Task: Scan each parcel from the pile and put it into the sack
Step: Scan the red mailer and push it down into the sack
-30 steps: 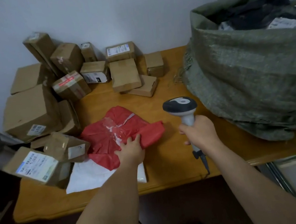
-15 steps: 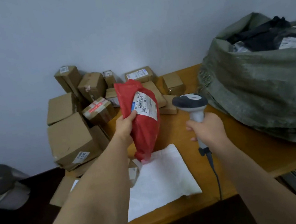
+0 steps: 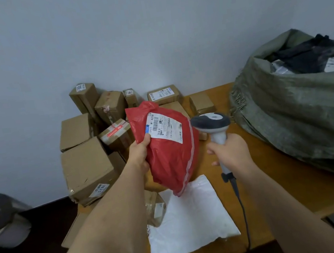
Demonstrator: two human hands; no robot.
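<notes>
My left hand [image 3: 139, 153] grips a red plastic mailer [image 3: 170, 157] by its left edge and holds it upright above the table, its white barcode label [image 3: 165, 127] facing me. My right hand [image 3: 230, 152] holds a grey and white barcode scanner [image 3: 211, 121] by the handle, its head just right of the label. A pile of brown cardboard parcels [image 3: 88, 164] sits at the table's left and back. The green woven sack [image 3: 300, 113] stands open at the right with dark parcels inside.
A white mailer [image 3: 191, 220] lies flat on the wooden table [image 3: 280, 185] below the red one. The scanner cable [image 3: 245, 218] trails over the front edge. A grey bin [image 3: 2, 218] stands on the floor at the left. A wall runs behind.
My left hand lifted the red mailer off the table and turned it label side up. The label now faces me more squarely, close to the scanner head.
</notes>
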